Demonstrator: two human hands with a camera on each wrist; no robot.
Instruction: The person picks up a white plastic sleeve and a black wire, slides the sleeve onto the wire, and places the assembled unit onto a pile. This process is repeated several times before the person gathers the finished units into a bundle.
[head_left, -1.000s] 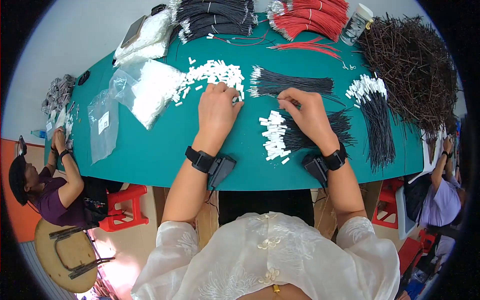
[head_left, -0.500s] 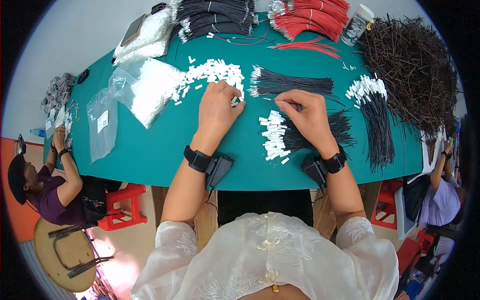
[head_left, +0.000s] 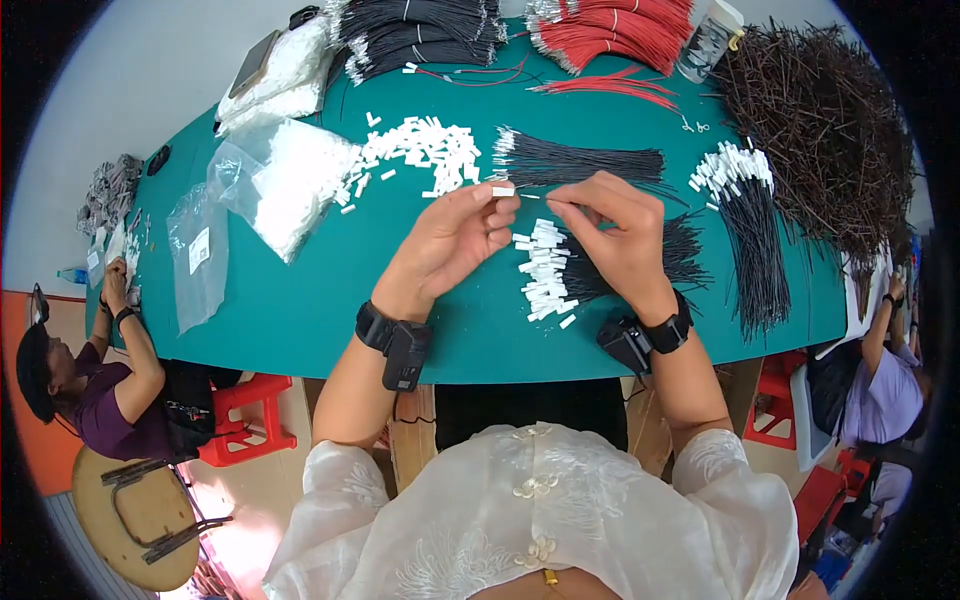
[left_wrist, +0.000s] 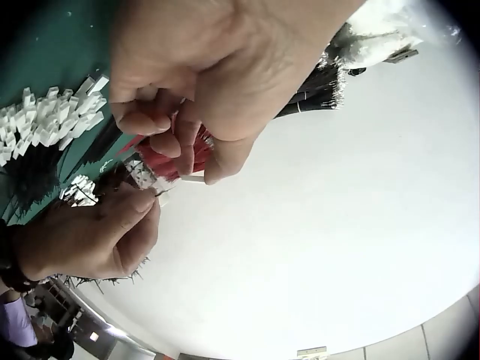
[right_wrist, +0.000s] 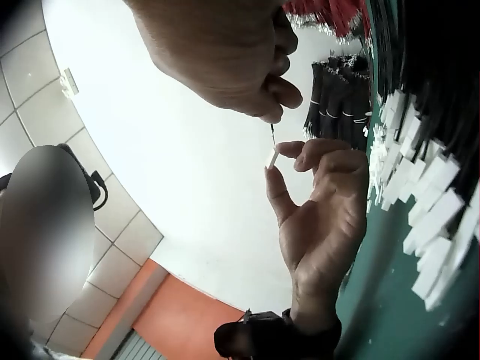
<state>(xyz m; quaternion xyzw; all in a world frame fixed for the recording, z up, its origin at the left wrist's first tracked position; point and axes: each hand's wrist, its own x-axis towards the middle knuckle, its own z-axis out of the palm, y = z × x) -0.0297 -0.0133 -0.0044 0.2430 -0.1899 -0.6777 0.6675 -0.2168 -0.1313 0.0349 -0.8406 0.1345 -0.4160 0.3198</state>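
Observation:
My left hand (head_left: 448,238) pinches a small white plastic connector housing (head_left: 503,191) between thumb and fingertip, palm partly turned up. Facing it, my right hand (head_left: 625,232) pinches a black wire (right_wrist: 272,129) near its thin, pale end. In the right wrist view that wire end points at the end of the housing (right_wrist: 271,158) and comes right up to it. Below the right hand lies a bunch of black wires with white housings (head_left: 545,270) on their ends. Loose black wires (head_left: 590,163) lie beyond both hands, and a scattered pile of white housings (head_left: 425,145) lies beyond the left.
A clear bag of white housings (head_left: 295,185) and a flat plastic bag (head_left: 200,250) lie at left. Bundles of black wires (head_left: 420,35) and red wires (head_left: 615,30) are at the back. At right are another housed bunch (head_left: 750,230) and a dark tangled heap (head_left: 815,140). People sit at both sides.
My left hand has left the housing pile, turned palm up and come toward the right hand with a white housing. The right hand still holds the wire, near the same spot.

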